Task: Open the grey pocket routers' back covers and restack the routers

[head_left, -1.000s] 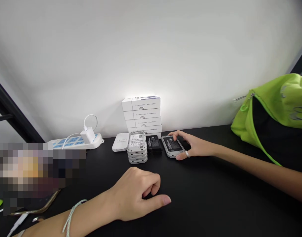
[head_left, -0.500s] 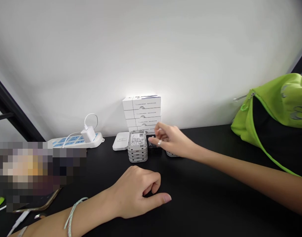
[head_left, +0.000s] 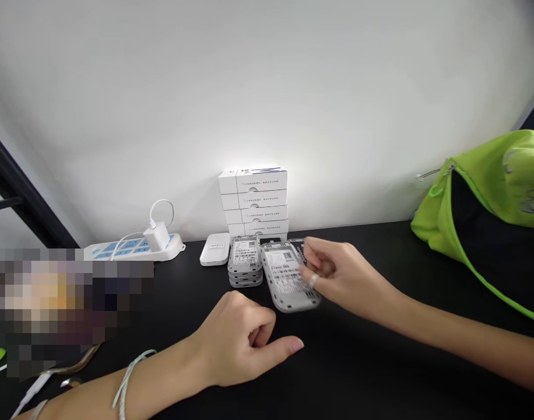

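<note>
The right hand (head_left: 348, 277) is closed narrowly on a grey handheld device (head_left: 284, 274), fingers curled against its right long edge and a ring (head_left: 313, 280) on 1 finger, though motion blur hides the exact grip. The device lies to the left of that hand and appears held just clear of the black tabletop (head_left: 372, 373), tilted with its white label facing up. Its long axis runs away from the viewer, with the near end leaning right. The right hand is far nearer to it than the left hand (head_left: 234, 341), which rests apart, lower and to the left, curled loosely with the thumb stretched out, holding nothing, a braided bracelet (head_left: 131, 367) on its wrist. Just left of the held device is a short stack of similar grey devices (head_left: 245, 262), its top label showing a QR code (head_left: 252, 248), with a flat white unit (head_left: 214, 249) beside it. Behind them, 4 tiers of white cartons (head_left: 252, 201) stand against the wall, their small print unreadable, and no brand is legible on any label. Further left, a white power strip (head_left: 133, 251) carries a plugged-in white charger (head_left: 157, 236), while a lime-green bag (head_left: 481, 198) sits at the right
</note>
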A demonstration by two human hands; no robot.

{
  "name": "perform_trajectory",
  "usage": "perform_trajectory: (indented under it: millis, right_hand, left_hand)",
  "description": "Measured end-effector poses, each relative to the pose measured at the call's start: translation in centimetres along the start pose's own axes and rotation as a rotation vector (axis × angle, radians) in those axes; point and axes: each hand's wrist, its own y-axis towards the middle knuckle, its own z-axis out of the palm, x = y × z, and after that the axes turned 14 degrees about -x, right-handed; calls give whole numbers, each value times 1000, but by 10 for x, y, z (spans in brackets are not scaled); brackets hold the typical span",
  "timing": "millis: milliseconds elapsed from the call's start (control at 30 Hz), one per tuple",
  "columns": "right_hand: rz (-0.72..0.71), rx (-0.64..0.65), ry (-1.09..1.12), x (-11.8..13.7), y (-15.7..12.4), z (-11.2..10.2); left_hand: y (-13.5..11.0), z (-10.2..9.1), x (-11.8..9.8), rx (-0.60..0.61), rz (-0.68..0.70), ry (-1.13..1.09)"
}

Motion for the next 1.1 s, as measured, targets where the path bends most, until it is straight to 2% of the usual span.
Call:
perform_trajectory:
  millis: [67,167,300,433,567,667,733,800,933,1100]
  right_hand:
    - [7,22,-8,-4,-19,-5]
    - [2,82,-29,-8,-39,0]
    - [16,179,-79,-9,-47,9]
    - [26,228,-109,-7,-29,0]
    - [-198,190,-167,-13,13,-11]
    - [-281,324,-133,-20,42,-7]
    - [-254,417,-148,-23,54,0]
    - [-210,440,-206,-22,60,8]
    - [-188,391,-255,-17,61,19]
    - [-168,353,-206,-20,63,18]
  left_hand:
    - [0,1,0,-39,3,0]
    - [1,2,-1,-3,-2,10]
    - [2,2,-4,35,-23,35]
    - [0,1,-6,59,-29,72]
    - [2,0,-6,77,-45,81]
    - [3,0,-6,74,-41,69]
    - [3,0,-5,69,-42,69]
    - [3,0,-5,62,-41,68]
    - [2,0,-5,61,-39,67]
    - [3,0,-5,66,-34,68]
